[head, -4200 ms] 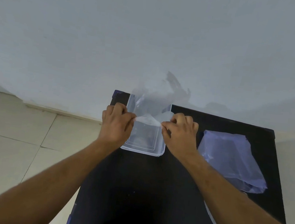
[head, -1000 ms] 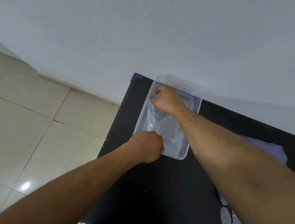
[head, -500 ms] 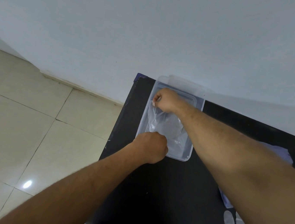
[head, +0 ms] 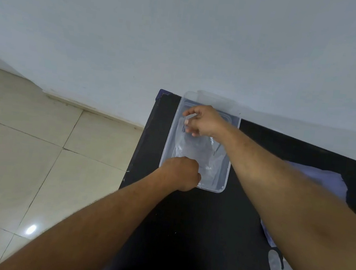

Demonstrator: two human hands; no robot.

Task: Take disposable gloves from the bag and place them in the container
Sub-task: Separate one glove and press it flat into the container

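A black table is set against a pale wall, with beige floor tiles seen to its left. At the table's far left corner a clear plastic container is placed, and thin transparent gloves are spread flat inside it. The left hand is held as a fist at the container's near rim, its fingers curled shut; whether glove film is pinched cannot be told. The right hand is held over the far end, fingers loosely spread and nothing gripped. The bluish bag is partly hidden behind the right forearm.
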